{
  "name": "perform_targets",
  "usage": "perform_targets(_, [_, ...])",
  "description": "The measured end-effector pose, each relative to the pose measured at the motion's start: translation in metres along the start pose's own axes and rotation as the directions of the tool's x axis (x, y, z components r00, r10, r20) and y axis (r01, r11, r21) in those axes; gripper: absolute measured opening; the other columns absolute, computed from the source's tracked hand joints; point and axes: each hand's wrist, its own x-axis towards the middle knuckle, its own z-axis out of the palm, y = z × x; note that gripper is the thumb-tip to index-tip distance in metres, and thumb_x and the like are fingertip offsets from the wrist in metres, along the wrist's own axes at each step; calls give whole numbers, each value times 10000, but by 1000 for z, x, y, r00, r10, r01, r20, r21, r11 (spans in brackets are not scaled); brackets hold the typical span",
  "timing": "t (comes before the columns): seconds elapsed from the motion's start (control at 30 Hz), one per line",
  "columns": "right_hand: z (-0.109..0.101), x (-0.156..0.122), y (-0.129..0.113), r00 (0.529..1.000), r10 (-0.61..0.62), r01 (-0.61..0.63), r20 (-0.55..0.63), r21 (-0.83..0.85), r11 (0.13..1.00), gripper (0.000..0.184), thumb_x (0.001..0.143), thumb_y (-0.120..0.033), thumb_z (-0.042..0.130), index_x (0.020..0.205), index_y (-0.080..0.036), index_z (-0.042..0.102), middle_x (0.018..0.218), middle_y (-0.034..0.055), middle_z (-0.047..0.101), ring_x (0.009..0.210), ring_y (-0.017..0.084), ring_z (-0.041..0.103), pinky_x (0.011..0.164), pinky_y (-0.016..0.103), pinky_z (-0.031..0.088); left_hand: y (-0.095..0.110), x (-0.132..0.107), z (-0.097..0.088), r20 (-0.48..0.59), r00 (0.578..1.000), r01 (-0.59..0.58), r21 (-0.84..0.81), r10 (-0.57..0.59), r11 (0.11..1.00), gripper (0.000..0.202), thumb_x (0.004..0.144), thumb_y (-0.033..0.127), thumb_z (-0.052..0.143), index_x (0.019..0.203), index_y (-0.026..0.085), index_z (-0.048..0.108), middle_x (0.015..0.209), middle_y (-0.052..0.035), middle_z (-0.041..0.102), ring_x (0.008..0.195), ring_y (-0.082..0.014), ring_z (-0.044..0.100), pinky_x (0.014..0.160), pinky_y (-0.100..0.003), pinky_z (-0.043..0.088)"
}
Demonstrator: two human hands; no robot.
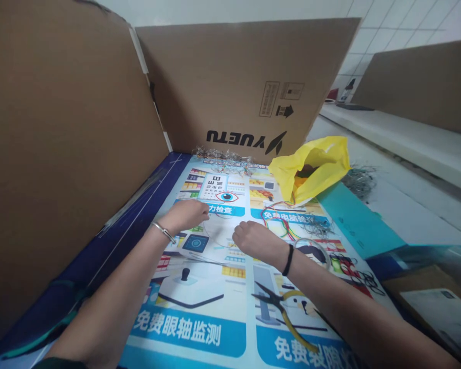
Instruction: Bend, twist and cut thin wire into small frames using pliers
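My left hand (pixel 189 214), with a silver bangle at the wrist, is closed with its fingertips pinched. My right hand (pixel 255 240), wearing a black band, is curled closed a little nearer to me. A faint thin wire (pixel 215 240) curves between the two hands, and its ends are lost in the fingers. Both hands are just above a printed poster sheet (pixel 249 302). Pliers (pixel 279 303) with yellow handles lie open below my right wrist. Red, green and yellow cords (pixel 286 228) lie beyond my right hand.
A yellow bag (pixel 311 166) stands open at the back right. Tangled silvery wire pieces (pixel 226 160) lie along the back. Cardboard panels (pixel 230 77) wall the back and left (pixel 61 128). Small coloured bundles (pixel 345 266) and a brown package (pixel 434 297) lie to the right.
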Motion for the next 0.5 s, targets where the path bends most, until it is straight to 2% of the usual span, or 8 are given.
perform_targets(0.07, [-1,4,3,998,-56,56,-4,-5,998,185,831,-12,439,826,-111,594,758,107,609,740,217,564,576,312,370,9,1,7,4,1000,-1,18,0,1000,158,793,278,524,741,204,653,753,-48,687,703,-200,616,610,-259,410])
perform_targets(0.27, [0,14,13,983,-181,180,25,27,983,233,807,27,430,783,-105,621,770,116,641,748,201,582,597,303,384,26,2,17,28,994,-109,-8,109,994,218,823,246,447,853,202,659,932,-64,676,872,-219,604,693,-282,422])
perform_targets(0.37, [-3,17,21,986,-141,133,84,93,987,205,808,-5,464,775,-121,630,784,106,657,745,201,601,595,295,397,23,2,19,96,976,-192,-43,195,980,193,757,197,490,812,209,675,911,-48,676,848,-207,603,682,-270,422])
perform_targets(0.5, [-7,16,25,993,-8,-13,114,187,982,171,830,-57,482,778,-121,632,811,104,655,759,208,616,594,283,408,21,2,27,173,939,-285,-84,296,955,144,687,193,559,737,236,687,793,-4,682,720,-172,600,631,-246,417])
